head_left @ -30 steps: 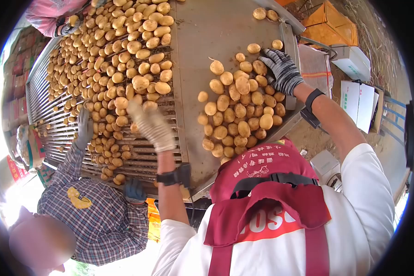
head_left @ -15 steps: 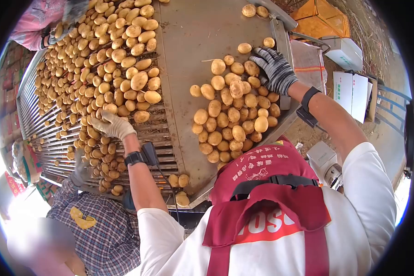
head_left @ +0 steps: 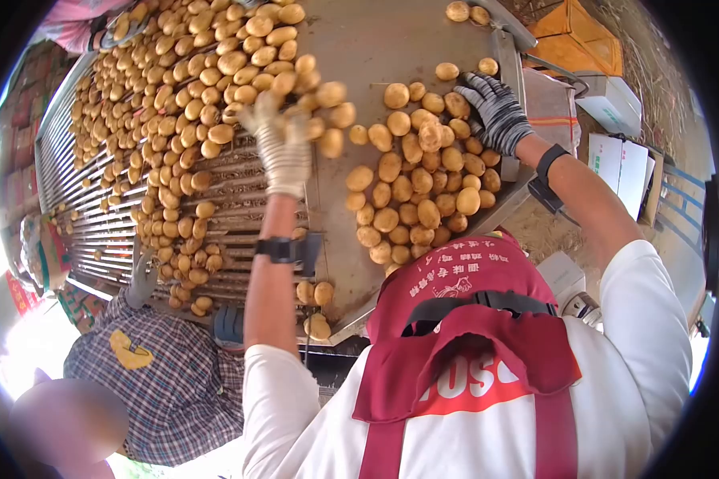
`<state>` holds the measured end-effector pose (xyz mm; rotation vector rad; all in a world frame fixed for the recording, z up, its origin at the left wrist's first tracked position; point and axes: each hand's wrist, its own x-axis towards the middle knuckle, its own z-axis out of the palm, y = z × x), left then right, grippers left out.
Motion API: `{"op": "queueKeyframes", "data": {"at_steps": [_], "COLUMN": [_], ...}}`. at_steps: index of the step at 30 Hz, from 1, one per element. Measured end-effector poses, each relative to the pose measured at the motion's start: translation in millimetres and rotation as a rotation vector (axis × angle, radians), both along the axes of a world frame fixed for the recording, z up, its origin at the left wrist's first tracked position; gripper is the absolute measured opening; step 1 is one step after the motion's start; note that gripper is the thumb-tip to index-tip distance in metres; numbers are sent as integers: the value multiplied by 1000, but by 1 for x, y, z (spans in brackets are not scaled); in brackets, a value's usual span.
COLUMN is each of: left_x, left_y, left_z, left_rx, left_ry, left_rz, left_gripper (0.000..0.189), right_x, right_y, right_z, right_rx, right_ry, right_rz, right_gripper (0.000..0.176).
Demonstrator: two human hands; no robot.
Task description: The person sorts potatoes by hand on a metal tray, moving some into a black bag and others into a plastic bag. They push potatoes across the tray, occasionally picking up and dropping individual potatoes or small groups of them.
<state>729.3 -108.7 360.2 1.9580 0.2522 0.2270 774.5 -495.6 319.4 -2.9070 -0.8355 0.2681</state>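
Observation:
My left hand [head_left: 284,152], in a white glove, is at the border between the slatted rack [head_left: 236,180] and the flat metal plate [head_left: 355,48]. Its fingers are spread and blurred, pushing against several blurred potatoes [head_left: 329,94] just to its right. A large spread of potatoes [head_left: 176,96] covers much of the rack. On the plate sits a heap of potatoes [head_left: 411,190]. My right hand [head_left: 495,116], in a grey-and-black striped glove, lies along the heap's upper right side, fingers extended and touching potatoes.
A co-worker in a checked shirt [head_left: 160,375] is at the lower left, one gloved hand [head_left: 142,279] by the rack. Another person's pink sleeve [head_left: 72,28] shows at top left. An orange crate [head_left: 575,40], white boxes [head_left: 615,168] and a sack [head_left: 547,108] stand at right.
My left hand has swept up and to the right from the rack, shoving potatoes toward the plate and baring slats behind it. My right hand stays beside the heap.

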Motion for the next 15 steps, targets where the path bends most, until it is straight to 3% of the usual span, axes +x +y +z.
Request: {"op": "queueKeyframes", "data": {"at_steps": [1, 2, 4, 5, 7, 11, 12, 13, 15], "left_x": [9, 11, 7, 4, -6, -35, -40, -45, -53], "left_y": [-22, -43, -97, -121, -144, -137, -121, -92, -35], "left_z": [18, 7, -8, -10, -7, 31, 40, 22, 22], "left_rx": [290, 117, 297, 655, 734, 346, 268, 453, 419], "left_ry": [24, 112, 63, -75, -22, -148, -237, -224, -314], "left_rz": [-122, -151, -142, -103, -230, -322, -259, -154, 57], "left_gripper": [63, 64, 68, 71, 73, 60, 51, 47, 56], "right_x": [-1, -2, -1, -1, -1, -6, -5, -6, -7], "right_y": [4, 6, 4, 5, 2, -4, -5, -5, -1], "right_z": [3, 9, 10, 8, 4, -4, -5, -4, 2], "right_rx": [1, -53, -95, -93, -88, 13, 8, 6, -33], "right_ry": [-6, 5, 17, 11, 9, -45, -39, -42, 3], "right_rz": [11, 1, -4, -6, -14, -5, -5, -18, -47], "right_gripper": [71, 72, 72, 72, 70, 66, 65, 65, 65]}}
